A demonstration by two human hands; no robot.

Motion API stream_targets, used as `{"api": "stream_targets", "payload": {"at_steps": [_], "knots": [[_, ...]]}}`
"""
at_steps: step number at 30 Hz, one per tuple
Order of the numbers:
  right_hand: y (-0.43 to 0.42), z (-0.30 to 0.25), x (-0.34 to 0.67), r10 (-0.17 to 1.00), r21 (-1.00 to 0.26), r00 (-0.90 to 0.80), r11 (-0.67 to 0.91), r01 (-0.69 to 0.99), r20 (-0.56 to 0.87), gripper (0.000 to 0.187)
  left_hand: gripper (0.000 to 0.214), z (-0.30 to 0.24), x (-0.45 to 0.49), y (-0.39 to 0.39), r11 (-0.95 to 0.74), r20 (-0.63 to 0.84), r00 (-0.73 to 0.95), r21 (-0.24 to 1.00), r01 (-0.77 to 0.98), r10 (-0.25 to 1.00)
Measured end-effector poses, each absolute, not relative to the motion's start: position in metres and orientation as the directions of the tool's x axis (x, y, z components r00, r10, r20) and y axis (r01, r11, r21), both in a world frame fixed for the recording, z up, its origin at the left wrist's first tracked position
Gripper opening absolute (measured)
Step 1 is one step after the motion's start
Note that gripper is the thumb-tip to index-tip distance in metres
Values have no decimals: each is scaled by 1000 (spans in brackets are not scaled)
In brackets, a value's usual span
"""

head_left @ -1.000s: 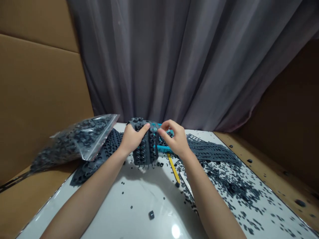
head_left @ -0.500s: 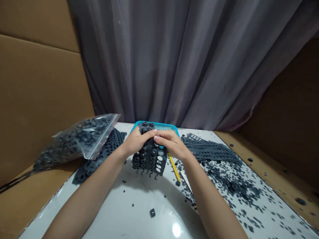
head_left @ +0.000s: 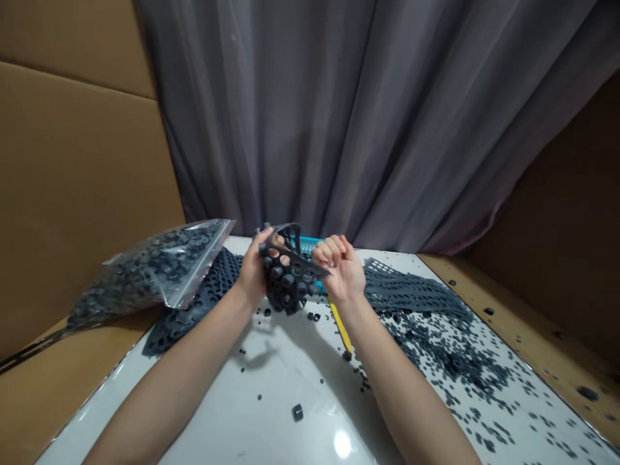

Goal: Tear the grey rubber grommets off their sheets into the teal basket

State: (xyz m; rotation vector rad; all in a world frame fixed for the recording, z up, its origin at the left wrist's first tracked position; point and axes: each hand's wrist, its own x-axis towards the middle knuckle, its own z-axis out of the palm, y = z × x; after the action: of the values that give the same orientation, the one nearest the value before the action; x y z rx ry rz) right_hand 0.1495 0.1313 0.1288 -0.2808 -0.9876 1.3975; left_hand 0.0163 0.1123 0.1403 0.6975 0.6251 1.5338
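My left hand [head_left: 254, 268] grips one side of a dark grey rubber sheet [head_left: 288, 284], which is bent into a curve above the table. Round knobby parts fill much of the sheet, and a few bare holes show near my left fingers. My right hand [head_left: 343, 268] is at the sheet's right end, palm turned to me and fingers curled in. A pointed corner of the sheet meets or overlaps that hand; what lies inside the fingers is hidden. Behind the sheet a blue basket [head_left: 310, 244] is partly visible.
At left, a clear zip bag [head_left: 159, 265] full of dark parts leans over perforated sheets [head_left: 194, 316]. More sheets [head_left: 411, 289] and many scattered bits [head_left: 455, 358] lie right. A yellow-handled tool [head_left: 340, 326] and a loose dark piece [head_left: 297, 413] are on the white table [head_left: 232, 420].
My hands, together on the sheet before, have moved apart. The sheet has turned so its knobby side faces down and forward. My right palm has rolled up, and small pieces now lie beneath.
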Motion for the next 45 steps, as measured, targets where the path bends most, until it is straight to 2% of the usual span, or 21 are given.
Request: {"api": "stream_targets", "payload": {"at_steps": [2,3,4,6,8,10,13,16,18,20,23,29,32,35,39,42,45], "knots": [[141,128,162,872,-710,-118,301,-637,475,37,28,141,10,117,-195,127,-153,768,-610,980],[148,125,169,854,-744,-115,366,-559,507,34,27,140,9,120,-253,154,-219,787,-563,964],[156,120,175,843,-790,-112,436,-431,526,31,26,139,7,123,-309,177,-292,805,-506,940],[173,104,188,842,-848,-107,528,-32,528,25,24,135,6,127,-382,216,-399,832,-402,891],[189,85,199,864,-800,-101,495,339,493,21,23,131,6,131,-406,237,-459,858,-315,856],[199,73,206,880,-741,-97,446,502,464,23,24,127,5,133,-400,261,-488,893,-204,833],[192,78,204,843,-672,-104,490,555,529,30,27,126,4,131,-403,378,-481,914,55,791],[162,109,190,680,-534,-146,674,511,718,20,31,127,4,126,-415,530,-422,845,337,735],[140,129,178,588,-438,-256,773,459,768,19,34,128,6,121,-429,603,-371,781,453,706],[124,142,169,543,-336,-386,807,487,745,21,34,130,9,116,-460,643,-309,738,493,701],[113,146,162,553,-246,-492,794,556,673,23,33,134,14,108,-511,673,-230,703,494,703],[107,147,159,584,-182,-545,764,619,601,20,31,142,19,98,-522,664,-176,701,486,727],[104,147,156,593,-195,-538,760,620,599,17,31,145,19,97,-506,627,-197,744,436,754],[104,145,154,587,-239,-483,761,602,650,13,28,146,18,97,-502,582,-266,806,315,768],[105,143,155,560,-258,-422,769,585,713,22,28,146,17,97,-503,552,-293,833,229,781],[106,145,157,564,-235,-477,776,585,674,26,29,145,16,97,-502,551,-243,832,237,798],[107,147,159,586,-294,-531,792,535,612,26,27,146,16,98,-489,518,-189,854,179,835]]}}
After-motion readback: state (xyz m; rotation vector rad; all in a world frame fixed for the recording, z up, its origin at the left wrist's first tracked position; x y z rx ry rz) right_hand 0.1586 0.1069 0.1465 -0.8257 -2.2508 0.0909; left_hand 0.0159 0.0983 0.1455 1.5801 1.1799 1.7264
